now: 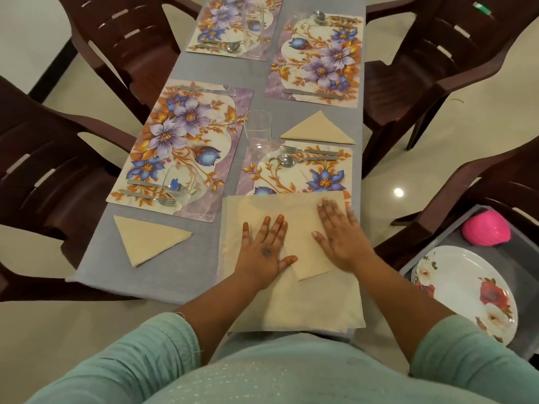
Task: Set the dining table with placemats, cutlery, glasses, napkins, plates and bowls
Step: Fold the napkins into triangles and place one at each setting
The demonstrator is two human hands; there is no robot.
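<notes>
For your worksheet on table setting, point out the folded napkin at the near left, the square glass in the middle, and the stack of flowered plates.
folded napkin (147, 239): head view, centre of the triangle.
square glass (257, 135): head view, its clear side wall.
flowered plates (458, 282): head view, white middle of the top plate.

Dark brown plastic chairs stand round the table: two on the left, one near (43, 158) and one far (116, 33), and three on the right (455, 53). A pink ball-like object (485, 228) lies near right. The floor (38, 330) is glossy cream tile.
</notes>
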